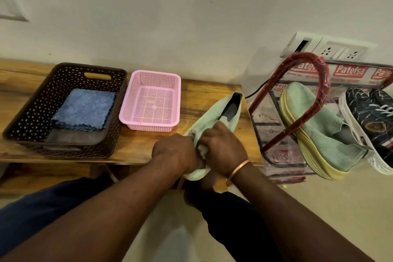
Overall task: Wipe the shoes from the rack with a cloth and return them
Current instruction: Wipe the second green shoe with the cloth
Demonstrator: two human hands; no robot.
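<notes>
1. Here, a long wooden worktop (202, 91) runs along the wall and carries two baskets and one shoe.
2. To its right stands a shoe rack (306, 55) with a red-wrapped frame. It is still in clear packaging printed "Patelsa". A mint-green shoe with a yellow sole (319, 125) and dark marbled lace-up sneakers (370, 112) rest on it.
3. A brown perforated basket (25, 117) sits at the worktop's left and holds a folded blue cloth (85, 108).
4. A pink mesh basket (127, 100) stands just beside it.
5. The mint-green slip-on shoe (214, 112) lies at the worktop's right end. Its long axis is diagonal, with the heel opening pointing far-right toward the wall and the toe near-left, past the near edge.
6. The left hand (176, 151) grips the toe end, its fingers wrapped round the shoe.
7. The right hand (223, 147) wears a copper bangle (238, 168). Its fingers curl over what looks like a pale cloth (202, 153), bunched against the shoe's upper.
</notes>
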